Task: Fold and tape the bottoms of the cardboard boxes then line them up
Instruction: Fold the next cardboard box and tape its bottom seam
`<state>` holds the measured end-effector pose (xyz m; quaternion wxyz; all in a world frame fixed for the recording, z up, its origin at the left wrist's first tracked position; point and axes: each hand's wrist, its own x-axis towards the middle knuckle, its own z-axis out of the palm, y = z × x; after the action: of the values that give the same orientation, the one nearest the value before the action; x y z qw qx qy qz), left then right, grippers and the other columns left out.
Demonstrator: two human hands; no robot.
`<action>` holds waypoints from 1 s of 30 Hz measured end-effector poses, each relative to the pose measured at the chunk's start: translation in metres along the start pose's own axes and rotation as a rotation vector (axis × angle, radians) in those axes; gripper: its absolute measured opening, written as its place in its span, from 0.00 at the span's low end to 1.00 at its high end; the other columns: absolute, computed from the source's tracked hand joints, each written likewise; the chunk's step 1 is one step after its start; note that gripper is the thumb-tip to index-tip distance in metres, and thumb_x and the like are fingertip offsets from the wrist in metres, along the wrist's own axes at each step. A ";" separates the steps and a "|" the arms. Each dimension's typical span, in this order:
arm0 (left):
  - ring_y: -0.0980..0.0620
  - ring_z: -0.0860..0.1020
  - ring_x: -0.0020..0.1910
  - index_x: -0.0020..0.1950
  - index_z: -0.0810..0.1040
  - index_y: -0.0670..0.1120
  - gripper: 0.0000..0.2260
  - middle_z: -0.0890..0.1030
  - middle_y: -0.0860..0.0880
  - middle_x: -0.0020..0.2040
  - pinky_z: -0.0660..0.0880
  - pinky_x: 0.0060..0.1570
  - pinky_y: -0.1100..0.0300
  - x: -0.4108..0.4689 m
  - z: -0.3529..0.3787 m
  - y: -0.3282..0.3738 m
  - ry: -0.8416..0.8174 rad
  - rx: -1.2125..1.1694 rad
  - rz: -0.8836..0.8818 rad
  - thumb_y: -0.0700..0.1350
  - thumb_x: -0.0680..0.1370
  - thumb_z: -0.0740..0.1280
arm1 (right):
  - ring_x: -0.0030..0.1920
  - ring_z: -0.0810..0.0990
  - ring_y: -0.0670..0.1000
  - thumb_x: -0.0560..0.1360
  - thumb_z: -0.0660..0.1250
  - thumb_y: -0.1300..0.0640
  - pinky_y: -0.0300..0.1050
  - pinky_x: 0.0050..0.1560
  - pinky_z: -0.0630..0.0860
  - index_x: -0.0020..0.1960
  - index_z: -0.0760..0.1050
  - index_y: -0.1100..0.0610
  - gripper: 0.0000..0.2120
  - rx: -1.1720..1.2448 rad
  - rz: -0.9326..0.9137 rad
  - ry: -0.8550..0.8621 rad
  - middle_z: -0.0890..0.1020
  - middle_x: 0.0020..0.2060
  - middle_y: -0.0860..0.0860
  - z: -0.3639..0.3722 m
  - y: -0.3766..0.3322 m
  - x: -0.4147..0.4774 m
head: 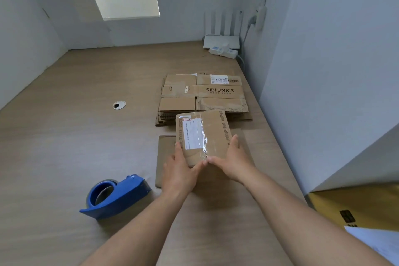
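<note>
The left hand [179,170] and right hand [232,162] grip 1 small cardboard box [212,134] from its 2 sides, fingers clamped round its edges and thumbs nearly meeting at the near end, probably to square it up for folding. It sits over a flat cardboard sheet [166,157], just nearer than the stack of flattened boxes [203,93]. The blue tape dispenser [117,195] lies near left on the table [75,136], handy for taping.

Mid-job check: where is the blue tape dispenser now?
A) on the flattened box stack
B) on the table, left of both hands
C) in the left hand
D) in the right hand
B: the blue tape dispenser lies on the table while the left hand and right hand hold the cardboard box.
</note>
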<state>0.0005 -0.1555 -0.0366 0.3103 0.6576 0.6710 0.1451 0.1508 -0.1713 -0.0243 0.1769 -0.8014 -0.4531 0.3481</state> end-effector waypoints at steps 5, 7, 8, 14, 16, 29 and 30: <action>0.46 0.64 0.71 0.78 0.47 0.53 0.47 0.64 0.47 0.73 0.69 0.65 0.46 0.002 -0.004 -0.001 -0.038 -0.003 0.031 0.69 0.69 0.66 | 0.75 0.56 0.56 0.69 0.71 0.39 0.52 0.73 0.58 0.77 0.36 0.58 0.56 0.027 -0.058 -0.007 0.55 0.76 0.55 -0.004 0.004 0.001; 0.47 0.63 0.72 0.78 0.46 0.51 0.45 0.62 0.48 0.74 0.67 0.67 0.48 0.000 -0.015 -0.009 -0.066 -0.040 0.088 0.66 0.71 0.67 | 0.75 0.57 0.55 0.70 0.70 0.39 0.51 0.72 0.59 0.78 0.40 0.57 0.52 0.028 -0.096 0.040 0.57 0.75 0.54 -0.006 0.007 -0.001; 0.48 0.61 0.73 0.78 0.47 0.50 0.44 0.61 0.48 0.75 0.65 0.69 0.49 -0.002 -0.022 -0.015 -0.057 -0.049 0.119 0.64 0.72 0.67 | 0.74 0.58 0.54 0.71 0.69 0.39 0.50 0.71 0.61 0.78 0.43 0.57 0.50 0.018 -0.122 0.090 0.58 0.74 0.54 -0.007 0.009 -0.003; 0.48 0.63 0.71 0.76 0.56 0.45 0.43 0.64 0.46 0.73 0.65 0.68 0.54 -0.011 -0.078 -0.094 0.136 0.262 0.031 0.65 0.70 0.68 | 0.65 0.70 0.52 0.77 0.63 0.48 0.48 0.62 0.69 0.74 0.61 0.57 0.29 0.040 -0.325 0.464 0.70 0.66 0.53 -0.010 0.012 -0.009; 0.47 0.70 0.63 0.69 0.64 0.43 0.40 0.71 0.46 0.65 0.70 0.59 0.56 -0.009 -0.088 -0.118 0.102 0.434 -0.086 0.68 0.67 0.69 | 0.60 0.73 0.51 0.77 0.64 0.52 0.46 0.58 0.70 0.72 0.64 0.57 0.26 0.067 -0.392 0.498 0.73 0.62 0.52 -0.009 0.003 -0.011; 0.54 0.77 0.43 0.47 0.70 0.52 0.17 0.77 0.56 0.41 0.68 0.37 0.60 0.005 -0.097 -0.139 -0.070 0.493 -0.111 0.64 0.71 0.67 | 0.42 0.75 0.46 0.74 0.64 0.56 0.47 0.45 0.77 0.55 0.79 0.60 0.13 0.066 -0.701 0.398 0.78 0.45 0.49 0.031 -0.038 -0.032; 0.54 0.76 0.42 0.46 0.70 0.54 0.16 0.77 0.57 0.40 0.68 0.36 0.61 0.002 -0.102 -0.133 -0.074 0.436 -0.062 0.63 0.71 0.68 | 0.42 0.76 0.47 0.73 0.65 0.55 0.46 0.44 0.77 0.54 0.80 0.59 0.12 0.096 -0.711 0.369 0.77 0.44 0.47 0.032 -0.039 -0.033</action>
<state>-0.1670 -0.1439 -0.0391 0.1897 0.6932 0.6943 -0.0374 0.0926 -0.1800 -0.0096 0.4017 -0.6347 -0.6460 0.1363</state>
